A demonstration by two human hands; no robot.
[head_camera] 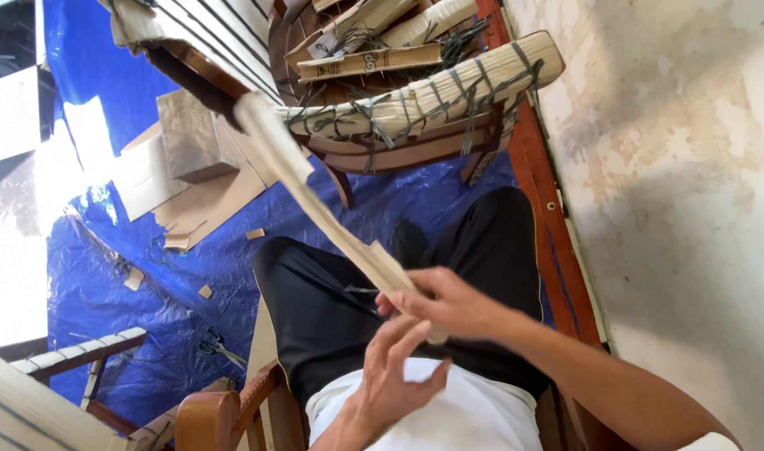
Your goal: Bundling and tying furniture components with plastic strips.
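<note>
Our left hand (390,376) hovers open-fingered over our lap, holding nothing, while our right hand (449,302) grips a long pale strip (315,205) (blurred) reaching toward the wrapped wooden chair (415,108) on blue tarp (148,284).

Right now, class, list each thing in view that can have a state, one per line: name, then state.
right hand: shut on the pale strip
left hand: open, fingers spread beside the strip's end
pale strip: held slanting upward
chair arm: wrapped and tied with cord
scissors: lying on the blue tarp
</note>
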